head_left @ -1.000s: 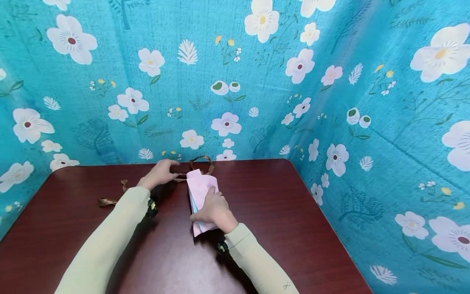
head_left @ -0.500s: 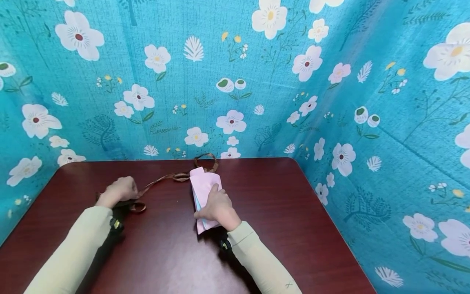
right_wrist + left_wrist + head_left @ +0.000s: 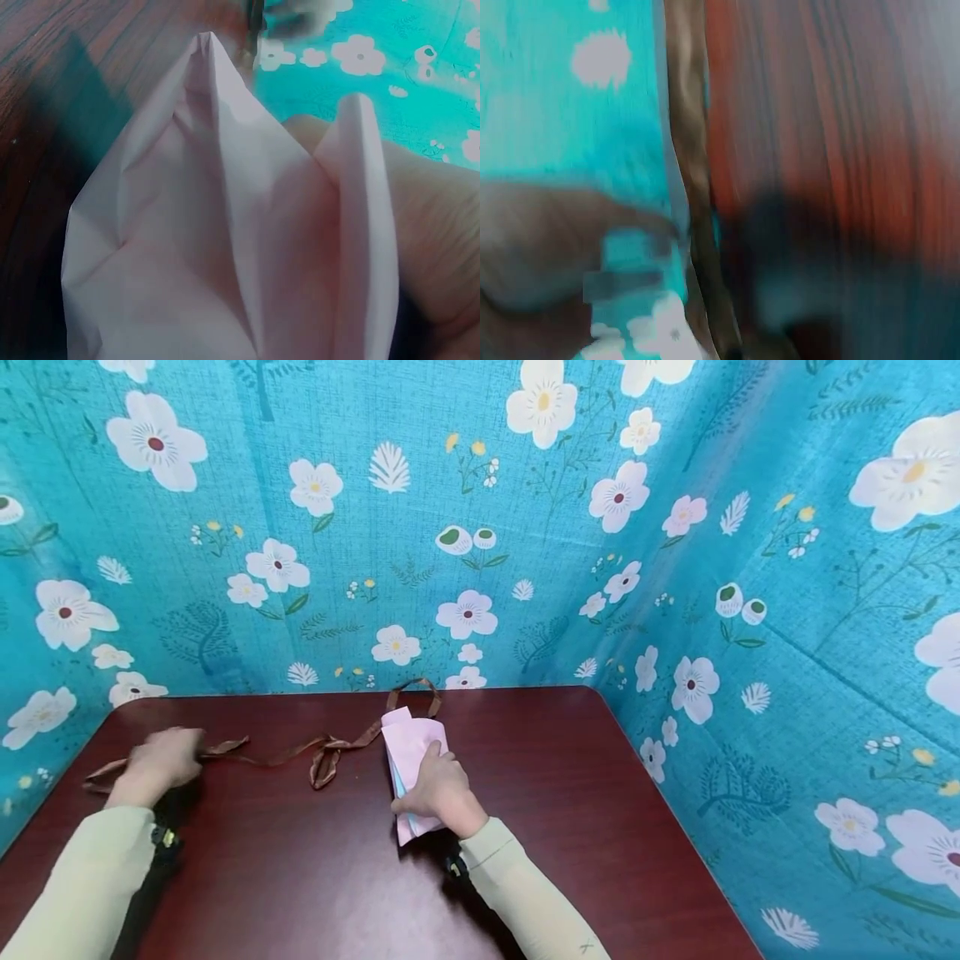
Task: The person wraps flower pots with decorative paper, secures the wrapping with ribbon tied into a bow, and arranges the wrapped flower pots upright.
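Observation:
A folded pink paper wrap (image 3: 408,739) with a light blue edge lies on the table. My right hand (image 3: 438,787) grips it from above, thumb on its left side. In the right wrist view the creased pink paper (image 3: 180,225) covers much of that hand. My left hand (image 3: 167,758), blurred, is at the table's far left and pinches a brown ribbon (image 3: 281,756); its fingertips are partly hidden. The ribbon runs from behind the paper, through a loose loop, to that hand and past it. In the left wrist view the ribbon (image 3: 686,112) passes close to a blurred finger (image 3: 630,214).
The dark red wooden table (image 3: 300,868) has rounded far corners. A turquoise flowered cloth (image 3: 337,527) hangs behind it and along the right side. A ribbon loop (image 3: 412,683) sticks out past the top of the paper at the far edge.
My left hand has moved from beside the paper to the far left, drawing the ribbon out across the table. My right hand stays on the pink paper.

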`<state>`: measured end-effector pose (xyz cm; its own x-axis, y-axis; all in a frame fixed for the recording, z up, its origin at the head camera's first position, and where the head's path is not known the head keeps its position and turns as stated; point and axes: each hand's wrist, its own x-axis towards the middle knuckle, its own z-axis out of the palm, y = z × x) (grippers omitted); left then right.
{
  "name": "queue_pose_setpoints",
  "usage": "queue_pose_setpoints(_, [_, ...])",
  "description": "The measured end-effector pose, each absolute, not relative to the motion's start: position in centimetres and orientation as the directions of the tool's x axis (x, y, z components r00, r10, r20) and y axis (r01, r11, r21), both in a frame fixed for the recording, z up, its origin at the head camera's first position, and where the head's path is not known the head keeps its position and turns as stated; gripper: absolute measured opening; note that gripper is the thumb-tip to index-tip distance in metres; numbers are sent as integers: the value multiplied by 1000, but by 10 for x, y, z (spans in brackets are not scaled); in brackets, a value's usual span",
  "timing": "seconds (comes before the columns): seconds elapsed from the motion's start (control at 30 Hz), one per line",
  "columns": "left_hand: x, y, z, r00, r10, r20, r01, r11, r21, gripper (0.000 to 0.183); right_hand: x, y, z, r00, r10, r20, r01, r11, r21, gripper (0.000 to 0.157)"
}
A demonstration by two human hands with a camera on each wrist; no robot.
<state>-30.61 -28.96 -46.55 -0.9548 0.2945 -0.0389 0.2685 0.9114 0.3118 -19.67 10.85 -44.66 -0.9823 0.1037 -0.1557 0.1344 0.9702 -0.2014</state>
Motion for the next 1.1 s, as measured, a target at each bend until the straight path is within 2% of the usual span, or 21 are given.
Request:
queue_pose_setpoints(0.1, [-311, -246, -473, -816, 549, 181, 576, 749, 327, 26, -195, 108, -447, -983, 97, -157, 128, 971, -204, 117])
queue_pose_setpoints(0.13, [-313, -229, -475, -773, 588, 237, 634, 701, 328, 26, -195, 107, -447, -983, 94, -157, 126, 971, -202, 118])
queue_pose_setpoints(0.2, [-314, -198, -476, -737, 616, 278, 676, 659, 329, 24, -196, 107, -446, -984, 92, -153, 122, 972, -200, 118])
queue_pose_setpoints(0.33, [-323, -150, -480, -752, 633, 185, 653, 676, 341, 26, -196, 107, -445, -986, 92, -139, 119, 973, -200, 114])
queue_pose_setpoints(0.4, [-332, -136, -484, -771, 622, 134, 624, 696, 356, 18, -196, 107, -445, -986, 90, -144, 119, 971, -205, 112])
queue_pose_setpoints(0.47, [-343, -125, -487, -782, 608, 137, 607, 694, 387, 8, -195, 107, -445, -985, 88, -148, 118, 971, -210, 112])
queue_pose_setpoints(0.63, [-369, -93, -481, -819, 508, 266, 554, 584, 593, 10, -196, 108, -446, -985, 96, -146, 124, 972, -198, 113])
queue_pose_setpoints(0.7, [-376, -78, -475, -835, 480, 270, 508, 483, 713, 18, -197, 108, -447, -985, 102, -141, 128, 974, -186, 114])
queue_pose_setpoints(0.8, [-380, -62, -470, -848, 480, 225, 439, 398, 806, 32, -197, 108, -446, -983, 103, -151, 129, 977, -172, 119])
queue_pose_setpoints(0.87, [-381, -58, -469, -835, 515, 193, 441, 419, 793, 37, -197, 108, -446, -982, 102, -161, 129, 977, -168, 122])
queue_pose_setpoints(1.1, [-374, -92, -481, -806, 575, 141, 552, 642, 533, 35, -198, 111, -447, -980, 119, -157, 145, 976, -164, 118])
